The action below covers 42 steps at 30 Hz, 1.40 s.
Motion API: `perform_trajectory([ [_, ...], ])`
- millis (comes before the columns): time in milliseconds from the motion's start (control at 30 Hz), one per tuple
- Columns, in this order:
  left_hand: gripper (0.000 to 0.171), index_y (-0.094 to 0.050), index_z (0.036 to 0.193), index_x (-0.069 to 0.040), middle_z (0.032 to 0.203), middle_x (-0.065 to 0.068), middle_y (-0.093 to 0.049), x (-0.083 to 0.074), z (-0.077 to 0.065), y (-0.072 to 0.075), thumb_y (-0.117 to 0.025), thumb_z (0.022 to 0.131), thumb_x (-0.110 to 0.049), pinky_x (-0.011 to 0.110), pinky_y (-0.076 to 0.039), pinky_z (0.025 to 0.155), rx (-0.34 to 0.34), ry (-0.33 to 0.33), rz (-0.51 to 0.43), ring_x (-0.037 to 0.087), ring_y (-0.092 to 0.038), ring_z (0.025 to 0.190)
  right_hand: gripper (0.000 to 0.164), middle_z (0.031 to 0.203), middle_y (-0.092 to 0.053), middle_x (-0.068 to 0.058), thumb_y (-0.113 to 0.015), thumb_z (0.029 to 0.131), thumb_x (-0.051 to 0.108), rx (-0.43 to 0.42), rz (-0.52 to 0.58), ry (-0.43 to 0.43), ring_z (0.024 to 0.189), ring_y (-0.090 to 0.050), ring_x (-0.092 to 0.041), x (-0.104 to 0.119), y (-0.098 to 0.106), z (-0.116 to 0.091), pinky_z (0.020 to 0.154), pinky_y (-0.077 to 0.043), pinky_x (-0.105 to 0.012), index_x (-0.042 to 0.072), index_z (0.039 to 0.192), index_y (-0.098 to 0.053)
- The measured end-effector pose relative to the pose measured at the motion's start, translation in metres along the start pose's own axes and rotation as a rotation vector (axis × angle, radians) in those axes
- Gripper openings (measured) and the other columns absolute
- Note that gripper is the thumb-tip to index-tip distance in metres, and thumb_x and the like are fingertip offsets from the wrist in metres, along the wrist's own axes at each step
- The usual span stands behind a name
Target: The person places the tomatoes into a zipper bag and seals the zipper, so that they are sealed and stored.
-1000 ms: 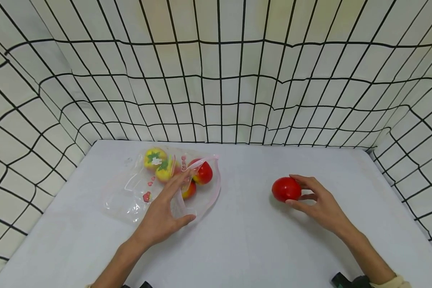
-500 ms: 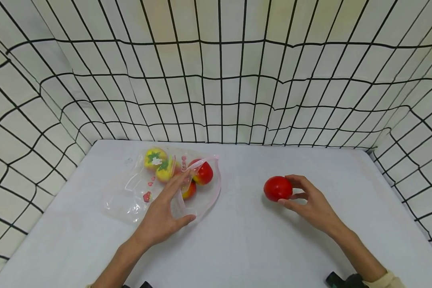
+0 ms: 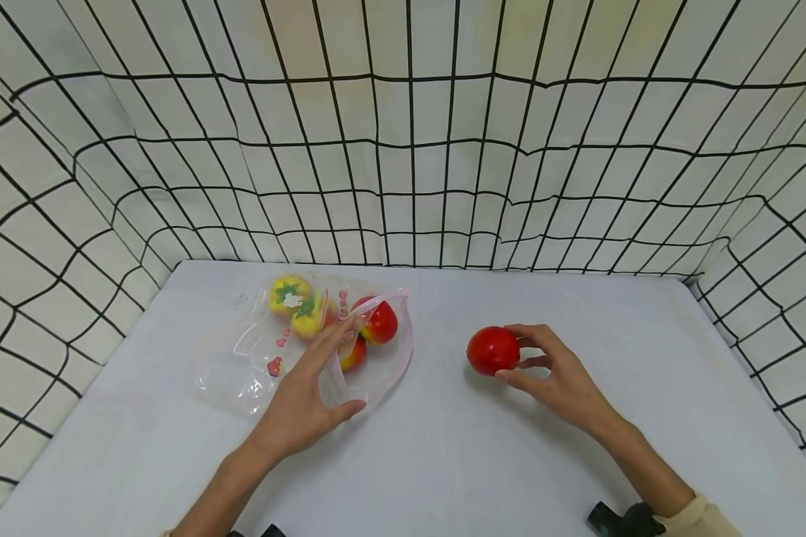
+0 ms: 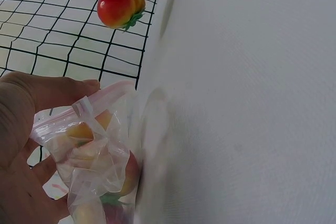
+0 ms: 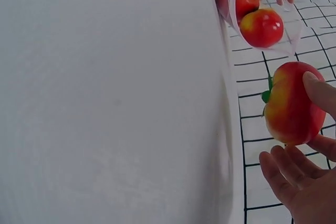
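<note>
My right hand (image 3: 551, 373) pinches a shiny red tomato (image 3: 492, 350) between thumb and fingertips, right of the middle of the table. Its green leafy top and yellow shading show in the right wrist view, where the tomato (image 5: 294, 103) sits near the bag's mouth. My left hand (image 3: 302, 406) lies over a clear zip-top plastic bag (image 3: 231, 377), fingers stretched and thumb spread apart at its pink-edged mouth, which gapes toward the right. Inside the bag are several red and yellow tomatoes (image 3: 379, 324). In the left wrist view, the thumb touches the bag's (image 4: 100, 166) edge.
A white cloth-covered table (image 3: 436, 462) lies under both hands. Black netting (image 3: 430, 164) over pale walls rises behind the table's far edge and along both sides. Small dark devices (image 3: 621, 518) sit at the wrists.
My right hand has moved left with the tomato, closer to the bag's mouth. The left hand and the bag have stayed in place.
</note>
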State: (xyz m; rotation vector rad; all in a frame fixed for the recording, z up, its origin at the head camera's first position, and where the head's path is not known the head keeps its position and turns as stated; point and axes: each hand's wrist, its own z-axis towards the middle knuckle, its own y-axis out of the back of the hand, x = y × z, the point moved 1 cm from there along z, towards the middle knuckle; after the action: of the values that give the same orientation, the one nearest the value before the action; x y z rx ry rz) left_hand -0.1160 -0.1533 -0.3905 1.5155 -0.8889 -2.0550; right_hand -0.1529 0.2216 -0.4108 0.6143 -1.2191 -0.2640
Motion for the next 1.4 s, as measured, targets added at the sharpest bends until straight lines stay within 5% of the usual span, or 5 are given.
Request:
perform_trajectory([
  [1400,0.117,-0.025,0.165,-0.038,0.169,-0.001,-0.036,-0.002,0.0,0.0,-0.094,0.074,-0.013,0.055,-0.054,0.108,-0.001,0.008,0.01,0.028,-0.034,0.156,0.071,0.132,-0.06,-0.006,-0.084,0.088,0.017,0.067,0.094,0.039,0.121,-0.063,-0.026,0.032,-0.044,0.021,0.092,-0.064,-0.035,0.018,0.151,-0.05],
])
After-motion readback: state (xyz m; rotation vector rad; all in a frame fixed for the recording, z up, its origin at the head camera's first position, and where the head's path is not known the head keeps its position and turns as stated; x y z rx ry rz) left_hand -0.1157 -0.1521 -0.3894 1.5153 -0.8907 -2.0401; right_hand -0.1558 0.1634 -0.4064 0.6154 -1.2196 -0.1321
